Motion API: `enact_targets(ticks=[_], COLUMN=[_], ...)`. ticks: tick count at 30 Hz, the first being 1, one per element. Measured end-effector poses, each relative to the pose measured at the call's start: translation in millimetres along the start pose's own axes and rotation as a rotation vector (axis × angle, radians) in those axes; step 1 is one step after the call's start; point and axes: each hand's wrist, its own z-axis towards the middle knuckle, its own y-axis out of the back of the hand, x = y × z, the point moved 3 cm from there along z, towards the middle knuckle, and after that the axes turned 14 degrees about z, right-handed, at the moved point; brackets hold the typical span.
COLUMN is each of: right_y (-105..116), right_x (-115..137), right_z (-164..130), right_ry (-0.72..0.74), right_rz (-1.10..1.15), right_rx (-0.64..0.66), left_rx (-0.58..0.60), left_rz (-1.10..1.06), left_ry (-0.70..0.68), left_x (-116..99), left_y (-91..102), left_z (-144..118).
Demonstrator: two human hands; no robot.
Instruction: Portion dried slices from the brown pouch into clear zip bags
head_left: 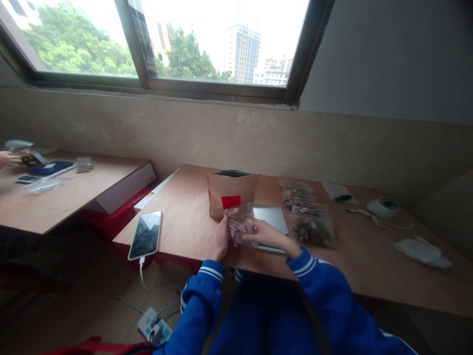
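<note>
Both my hands hold a small clear plastic bag over the wooden table's front edge. My left hand grips its left side and my right hand its right side. Just behind the bag stands a brown paper pouch with a red label, its top open. A flat silver scale lies under my right hand.
A row of filled clear bags lies right of the scale. A phone on a charging cable rests at the table's left edge. A white round device, a pen and a folded cloth lie far right. Another person's hand works at the left table.
</note>
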Motion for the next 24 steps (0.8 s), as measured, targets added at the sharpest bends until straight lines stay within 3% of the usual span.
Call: enact_targets(ticks=[6, 11, 15, 19, 24], right_y=[0, -4, -9, -14, -18], right_x=[-4, 3, 5, 5, 14], right_z=[-6, -9, -8, -5, -3], right_ry=[0.02, 0.085, 0.088, 0.103, 0.111], right_rz=[0.132, 0.038, 0.034, 0.027, -0.068], right_rx=[-0.032, -0.095, -0.058, -0.045, -0.091], left_rx=[-0.017, 0.003, 0.034, 0.036, -0.101], left_rz=[-0.032, -0.182, -0.308, -0.292, -0.133], left_ry=[0.031, -0.001, -0.024, -0.02, -0.029], left_x=[-5, -2, -1, 2, 11], left_y=[-2.0, -2.9, -5.7, -3.6, 7.2], left_z=[-3, 1, 2, 2, 5])
